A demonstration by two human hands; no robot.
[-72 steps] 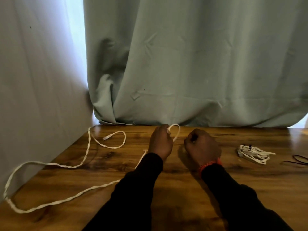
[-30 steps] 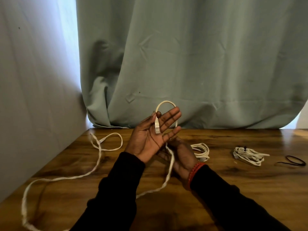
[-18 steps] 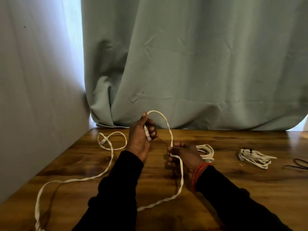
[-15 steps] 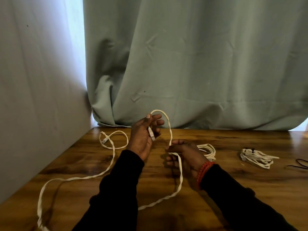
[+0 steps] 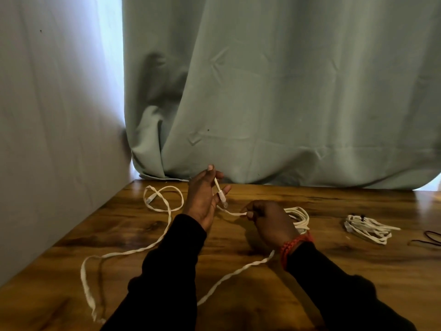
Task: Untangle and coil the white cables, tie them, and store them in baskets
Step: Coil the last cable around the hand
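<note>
A long flat white cable point(image 5: 133, 252) trails loose over the left half of the wooden table point(image 5: 358, 271), its far plug lying in a loop at the back left. My left hand point(image 5: 202, 199) is raised palm inward, fingers fairly straight, and the cable's near plug end point(image 5: 220, 193) rests between its fingers. My right hand point(image 5: 267, 218) pinches the same cable a short way below that plug. Behind my right hand lies a coiled white cable point(image 5: 299, 217). Further right sits a tied white cable bundle point(image 5: 367, 228).
A grey-green curtain point(image 5: 274, 91) hangs along the table's back edge and a pale wall point(image 5: 55, 139) closes the left side. A thin dark band point(image 5: 429, 238) lies at the far right edge of the table. No basket is in view.
The arch of cable between my hands has collapsed into a short span. My right hand moved toward the left hand and now pinches the cable close to the plug; the left fingers have straightened.
</note>
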